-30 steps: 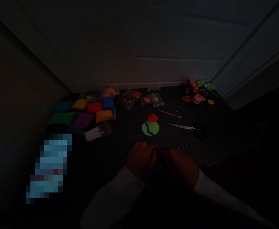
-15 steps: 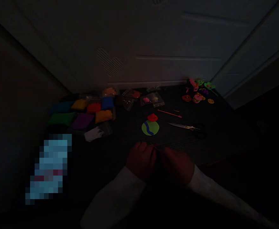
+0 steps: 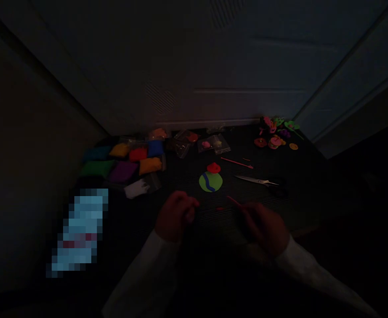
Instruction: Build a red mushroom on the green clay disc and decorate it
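My right hand [image 3: 266, 229] is closed around a thin pink modelling tool [image 3: 234, 202], whose tip points up and left. To its left, my left hand [image 3: 176, 216] is curled with its fingertips pinched together; in the dim light I cannot make out what is between them. On the dark table between the hands lies a small red piece [image 3: 219, 208], apart from both. Just beyond is a flat green disc [image 3: 216, 181] with a wavy blue strip across it. A red hat-shaped clay piece [image 3: 213, 168] touches its far edge.
Scissors [image 3: 258, 180] and a second pink tool [image 3: 237, 163] lie beyond my right hand. Bags of coloured clay [image 3: 123, 171] crowd the left, near a bright blurred-out screen [image 3: 81, 229]. Small clay figures [image 3: 275, 142] stand at the back right, before a pale panel [image 3: 247, 106].
My hands have moved apart, the left going left and the right going right with the pink tool. The small red piece now shows on the table between them. The view has shifted slightly.
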Motion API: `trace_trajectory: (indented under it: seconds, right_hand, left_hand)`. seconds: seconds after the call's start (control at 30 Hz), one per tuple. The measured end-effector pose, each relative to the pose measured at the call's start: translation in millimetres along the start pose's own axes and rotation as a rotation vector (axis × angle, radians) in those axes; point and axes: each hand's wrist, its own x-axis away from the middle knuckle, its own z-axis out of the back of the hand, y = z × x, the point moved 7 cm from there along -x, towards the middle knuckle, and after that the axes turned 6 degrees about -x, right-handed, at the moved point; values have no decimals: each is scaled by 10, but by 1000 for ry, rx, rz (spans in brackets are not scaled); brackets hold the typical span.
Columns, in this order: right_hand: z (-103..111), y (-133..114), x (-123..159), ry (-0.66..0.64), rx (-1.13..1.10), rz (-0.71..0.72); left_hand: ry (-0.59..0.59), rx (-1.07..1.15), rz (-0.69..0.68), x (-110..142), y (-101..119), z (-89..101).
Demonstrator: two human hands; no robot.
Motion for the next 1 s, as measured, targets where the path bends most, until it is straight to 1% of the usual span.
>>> trace_trajectory:
  seconds: [0.03, 0.17, 0.23, 0.37, 0.57, 0.7, 0.77, 0.83, 0.9, 1.0]
  right_hand:
    - [39, 67, -22, 10, 17, 7]
    - [108, 233, -130, 3, 91, 64]
    - [107, 245, -158, 6, 116, 100]
    - [106, 195, -157, 41, 135, 154]
    - [169, 52, -165, 121, 89, 199]
    - [162, -39, -180, 146, 40, 223]
    - [143, -68, -177, 150, 20, 234]
    - [130, -85, -173, 154, 4, 241]
    - [128, -90, -174, 160, -7, 243]
    - [136, -86, -187, 170, -15, 239]
  left_hand:
    - [-14, 114, 37, -30, -5, -11]
    - [2, 291, 62, -159, 22, -3]
    - [26, 374, 58, -211, 40, 20]
    - [72, 499, 27, -257, 97, 52]
    - [85, 572, 24, -225, 154, 14]
    - [44, 566, 56, -198, 153, -37]
    - [25, 567, 41, -191, 176, -56]
    - [18, 582, -8, -193, 242, -76]
    - [13, 604, -73, -210, 353, -120]
    - [-17, 622, -137, -280, 579, -273]
